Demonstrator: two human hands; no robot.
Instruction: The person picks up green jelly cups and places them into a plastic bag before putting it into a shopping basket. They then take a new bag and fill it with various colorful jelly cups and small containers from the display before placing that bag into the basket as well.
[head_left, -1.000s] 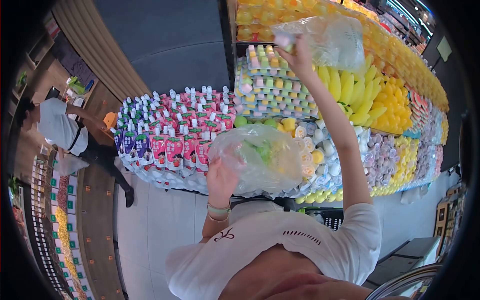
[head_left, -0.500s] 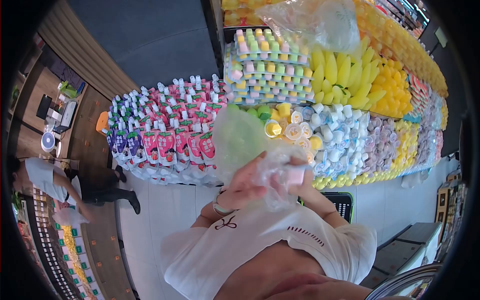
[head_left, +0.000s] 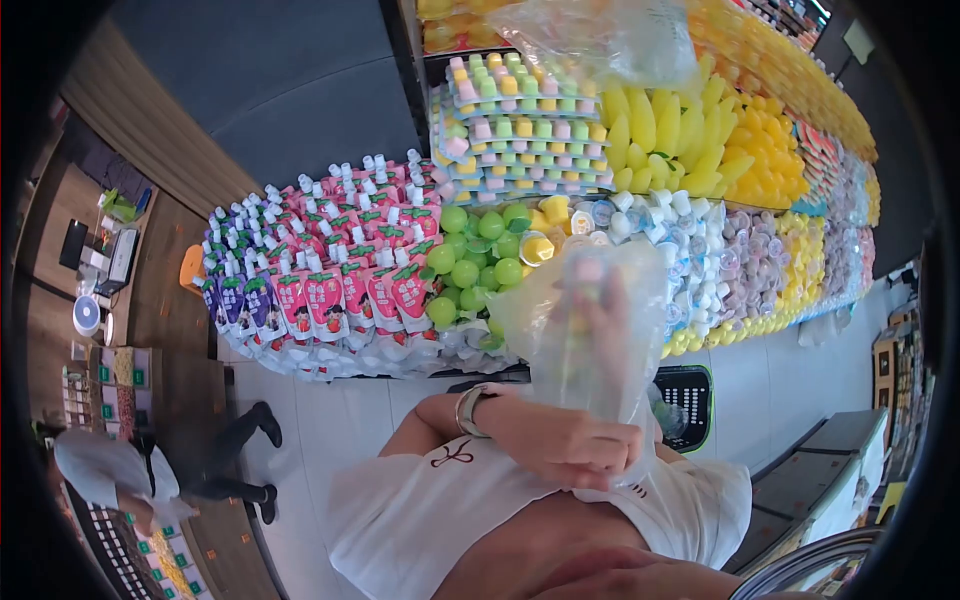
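A clear plastic bag [head_left: 635, 300] stands upright in front of me, above the near edge of the display. My left hand [head_left: 570, 440], with a silver watch on its wrist, is closed round the lower end of the bag. Through the film shows my right hand [head_left: 605, 325], blurred, fingers curled at a pink block-shaped piece [head_left: 588, 268] near the bag's upper part. Yellow-green colour shows faintly below that piece. Behind the bag lie green ball-shaped jellies [head_left: 465, 270], yellow cups [head_left: 537, 247] and white-lidded jelly cups [head_left: 690, 260].
Pink drink pouches [head_left: 325, 300] stand at left. Stacked trays of pastel cups [head_left: 530, 130], yellow banana-shaped packs [head_left: 665, 130] and another clear bag [head_left: 610, 40] are farther back. A black basket [head_left: 690, 385] stands on the floor at right. Another person [head_left: 110, 465] is at shelves on the left.
The bag, bunched between both hands before, is now stretched upright. My left hand has moved down toward my body. My right hand and the pink piece have moved up and away.
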